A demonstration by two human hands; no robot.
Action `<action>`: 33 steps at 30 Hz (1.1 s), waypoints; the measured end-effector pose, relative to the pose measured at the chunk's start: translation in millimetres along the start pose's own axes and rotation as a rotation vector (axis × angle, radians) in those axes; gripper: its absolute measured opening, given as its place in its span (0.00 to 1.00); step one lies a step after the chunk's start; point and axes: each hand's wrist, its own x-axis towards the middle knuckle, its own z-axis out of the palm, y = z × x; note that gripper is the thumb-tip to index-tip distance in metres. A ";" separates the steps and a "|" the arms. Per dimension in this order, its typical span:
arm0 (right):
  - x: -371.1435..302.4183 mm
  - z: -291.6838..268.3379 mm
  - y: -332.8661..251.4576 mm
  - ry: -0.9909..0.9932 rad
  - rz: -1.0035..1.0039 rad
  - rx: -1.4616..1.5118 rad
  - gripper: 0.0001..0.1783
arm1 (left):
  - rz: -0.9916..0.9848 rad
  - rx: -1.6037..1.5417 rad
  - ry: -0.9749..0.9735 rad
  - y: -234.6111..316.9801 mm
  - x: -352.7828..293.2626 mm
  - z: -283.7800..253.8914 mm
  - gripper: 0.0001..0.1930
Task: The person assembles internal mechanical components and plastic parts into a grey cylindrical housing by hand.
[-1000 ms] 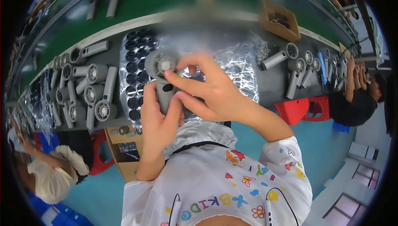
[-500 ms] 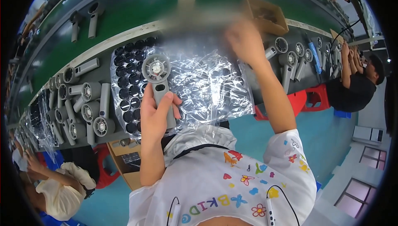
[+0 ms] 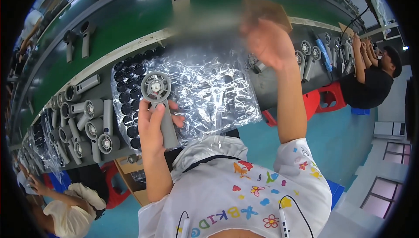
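Observation:
My left hand [image 3: 149, 126] is closed around the handle of a grey handheld fan body [image 3: 156, 86]. Its round head points away from me, with a small white and metal centre showing inside the ring. Under it lies a clear plastic sheet [image 3: 214, 94] with rows of round black caps [image 3: 126, 96] at its left side. Out to the right, my right hand [image 3: 274, 46] is raised at the near edge of an open cardboard box [image 3: 279, 13]. Its fingers are smeared by motion, and whether they hold anything cannot be made out.
Several grey fan bodies [image 3: 94, 129] are piled on the bench at left; others [image 3: 310, 63] lie at right near a blue tool [image 3: 322, 50]. Two more lie on the green belt [image 3: 131, 15] beyond. Red stools [image 3: 310, 107] stand below. People sit at both sides.
My right hand has shifted right, over the box's near edge. The fan in my left hand has turned, so its button no longer faces up. The view has swung slightly.

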 end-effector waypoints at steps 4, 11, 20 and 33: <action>-9.3 22.3 29.3 -0.197 0.088 -0.020 0.17 | 0.026 0.061 0.039 10.6 -0.6 0.6 0.22; -29.0 90.5 83.2 -0.100 -0.181 -0.609 0.19 | 0.058 -0.021 -0.043 18.0 2.9 39.1 0.31; -33.6 109.0 101.0 -0.118 -0.620 -1.253 0.14 | 0.012 -0.074 -0.052 13.7 -0.7 45.7 0.33; -36.0 114.4 104.2 -0.040 -0.652 -1.319 0.11 | 0.194 0.092 0.027 4.1 1.7 48.9 0.35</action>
